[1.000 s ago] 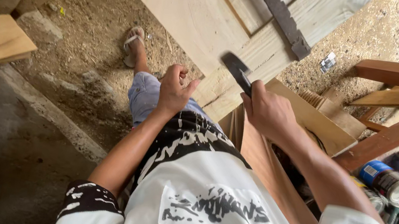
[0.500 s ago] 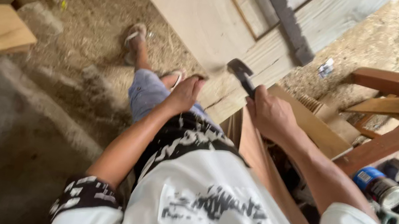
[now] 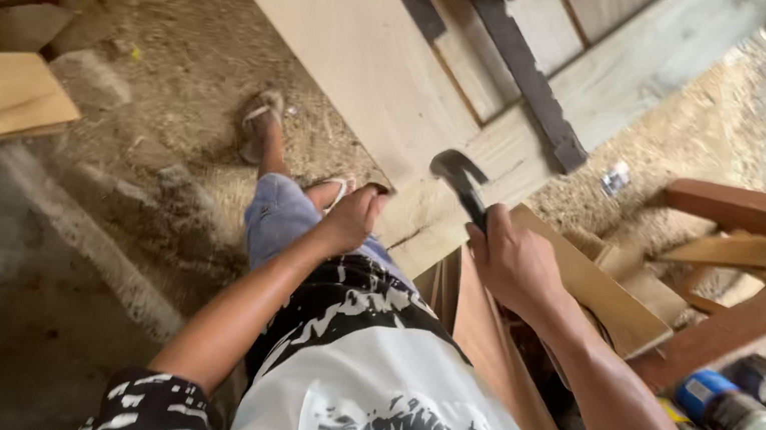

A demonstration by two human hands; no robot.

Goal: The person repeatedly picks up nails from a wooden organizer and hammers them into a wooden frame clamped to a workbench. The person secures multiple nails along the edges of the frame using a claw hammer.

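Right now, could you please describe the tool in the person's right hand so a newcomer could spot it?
Start at the large pale plywood sheet on the ground. At its near edge, the right hand grips a hammer: the only dark, curved metal head there.

1 hammer (image 3: 458, 178), 2 tins (image 3: 730, 410), 2 sandals (image 3: 260, 122)

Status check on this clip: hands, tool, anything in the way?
Right hand shut on hammer, head raised. Left hand down at the edge of the pale board, grip unclear. Nothing between hammer and board.
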